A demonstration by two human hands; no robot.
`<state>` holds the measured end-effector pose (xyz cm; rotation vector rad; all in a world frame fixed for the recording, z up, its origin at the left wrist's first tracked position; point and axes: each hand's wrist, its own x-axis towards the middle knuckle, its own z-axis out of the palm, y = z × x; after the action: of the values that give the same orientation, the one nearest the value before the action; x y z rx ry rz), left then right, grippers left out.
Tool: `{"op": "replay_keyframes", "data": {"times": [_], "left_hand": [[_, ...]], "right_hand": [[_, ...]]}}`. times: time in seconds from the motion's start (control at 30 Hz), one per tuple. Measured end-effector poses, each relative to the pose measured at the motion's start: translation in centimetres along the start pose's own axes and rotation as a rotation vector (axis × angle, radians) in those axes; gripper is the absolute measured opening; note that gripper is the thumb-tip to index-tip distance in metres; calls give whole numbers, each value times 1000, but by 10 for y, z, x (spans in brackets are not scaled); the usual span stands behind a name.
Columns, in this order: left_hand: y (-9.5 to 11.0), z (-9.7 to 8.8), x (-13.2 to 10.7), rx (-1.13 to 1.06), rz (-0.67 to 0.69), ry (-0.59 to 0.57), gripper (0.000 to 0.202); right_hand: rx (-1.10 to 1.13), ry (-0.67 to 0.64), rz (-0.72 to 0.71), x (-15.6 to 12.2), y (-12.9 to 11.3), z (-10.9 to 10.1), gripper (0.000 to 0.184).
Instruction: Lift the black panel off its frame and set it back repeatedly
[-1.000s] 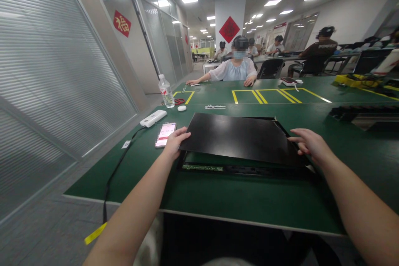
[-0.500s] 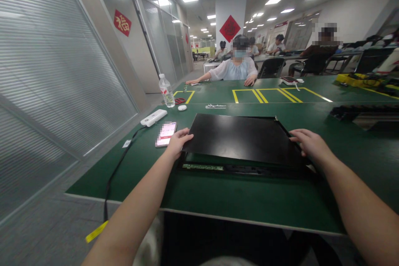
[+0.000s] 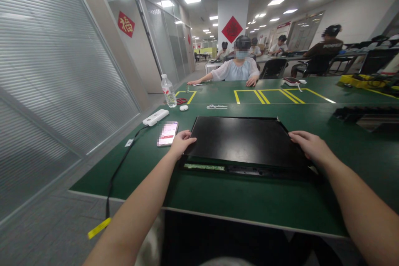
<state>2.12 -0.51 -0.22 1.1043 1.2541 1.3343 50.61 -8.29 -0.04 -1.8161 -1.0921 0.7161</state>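
Note:
A flat black panel [image 3: 240, 139] lies over a black frame [image 3: 262, 171] on the green table. Along the frame's near side, a strip of green circuit board [image 3: 204, 167] shows below the panel's edge. My left hand [image 3: 183, 143] grips the panel's left edge, thumb on top and fingers at the side. On the opposite edge, my right hand [image 3: 308, 143] has its fingers closed on the panel; its thumb is partly hidden. Left of my left hand lies a lit phone [image 3: 168, 134].
Left of the panel are a white power bank [image 3: 156, 117] with a black strap, a small white case [image 3: 183, 108], a water bottle [image 3: 168, 91] and red scissors [image 3: 181, 101]. A masked person [image 3: 238, 66] sits across the table. Dark parts [image 3: 364, 118] lie at right.
The panel has come down nearer the frame, narrowing the gap along the near side. Both hands have lowered with it, still at its edges. The view has shifted slightly.

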Motion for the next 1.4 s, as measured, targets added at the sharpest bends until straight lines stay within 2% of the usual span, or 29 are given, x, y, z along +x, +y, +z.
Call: {"op": "replay_keyframes", "data": {"times": [0.13,0.37,0.5,0.87,1.4], "left_hand": [[0,-1,0,59,14,-13,32],[-4,-3,4,154,48,-35,34],[-8,-4,7,222,81,-41,34],[-20,-4,13,492,232,-76,15],[-24,-7,14,755,400,-123,17]], "right_hand": [[-185,65,-1,-10,-13,5,38],[-321,68,-3,-16,-22,12,48],[-361,73,1,-17,-24,11,49],[-413,82,-27,-15,-22,11,50],[-513,82,-35,-12,-22,8,43]]}}
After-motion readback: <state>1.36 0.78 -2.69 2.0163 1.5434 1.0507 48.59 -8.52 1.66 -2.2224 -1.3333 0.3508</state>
